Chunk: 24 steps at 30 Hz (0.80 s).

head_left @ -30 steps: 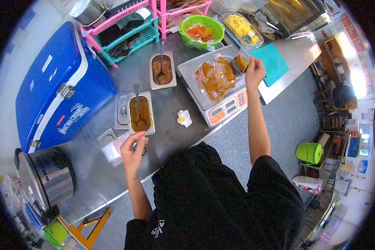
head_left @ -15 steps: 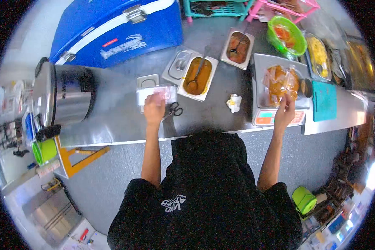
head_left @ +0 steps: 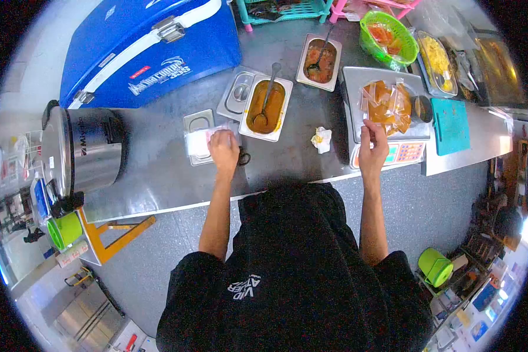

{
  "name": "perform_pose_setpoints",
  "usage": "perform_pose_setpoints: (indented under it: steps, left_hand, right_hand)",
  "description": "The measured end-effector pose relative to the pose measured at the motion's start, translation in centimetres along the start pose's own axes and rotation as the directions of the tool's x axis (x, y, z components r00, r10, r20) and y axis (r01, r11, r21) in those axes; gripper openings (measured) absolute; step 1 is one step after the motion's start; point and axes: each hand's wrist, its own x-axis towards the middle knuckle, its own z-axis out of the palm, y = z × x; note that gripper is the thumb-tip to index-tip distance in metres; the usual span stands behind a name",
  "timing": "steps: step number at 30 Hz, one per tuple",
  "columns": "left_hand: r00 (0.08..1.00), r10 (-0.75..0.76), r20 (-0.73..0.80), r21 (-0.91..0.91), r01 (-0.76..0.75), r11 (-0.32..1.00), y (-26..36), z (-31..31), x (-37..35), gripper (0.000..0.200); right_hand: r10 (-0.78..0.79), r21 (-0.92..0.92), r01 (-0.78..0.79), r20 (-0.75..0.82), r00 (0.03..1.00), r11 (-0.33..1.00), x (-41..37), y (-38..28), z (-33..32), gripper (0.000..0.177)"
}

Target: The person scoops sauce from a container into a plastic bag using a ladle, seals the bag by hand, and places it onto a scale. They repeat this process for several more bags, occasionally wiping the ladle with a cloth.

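My left hand (head_left: 223, 150) has its fingers bent together at the right edge of a small stack of clear plastic bags (head_left: 198, 143), which lies over a metal lid (head_left: 199, 121). Black-handled scissors (head_left: 244, 158) show partly beside that hand. At the front of a digital scale (head_left: 353, 111) is my right hand (head_left: 373, 151), its fingers loosely bent and slightly apart, with nothing visible in them. Just beyond its fingertips, several clear bags of orange-brown sauce (head_left: 387, 105) are heaped on the scale. A metal pan of orange sauce (head_left: 267, 108) with a ladle (head_left: 270, 88) stands between my hands.
Another metal pan of reddish sauce (head_left: 321, 63) stands farther back. A blue cooler (head_left: 176, 70) and a steel pot (head_left: 91, 146) occupy the left. On the right are a green basket (head_left: 387, 41), a tray of yellow food (head_left: 435, 61) and a teal board (head_left: 450, 126). Crumpled tissue (head_left: 321, 141) lies mid-table.
My right hand has drawn back from the sauce bags toward the scale's front edge. My left hand stays at the plastic bags, now at their right edge. The whole view has shifted slightly.
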Motion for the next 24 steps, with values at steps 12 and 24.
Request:
perform_pose_setpoints:
  steps: [12,24]
  left_hand:
    - [0.895,-0.309,0.322,-0.716,0.443,0.54,7.6,-12.1,5.5,0.012]
    - [0.798,-0.301,0.522,-0.427,0.55,0.718,4.5,-11.3,1.6,0.016]
  right_hand:
    - [0.02,0.206,-0.106,0.38,0.925,0.973,-2.7,-6.3,5.0,0.019]
    - [0.084,0.073,-0.649,0.974,0.208,0.757,-8.2,-7.8,14.2,0.026]
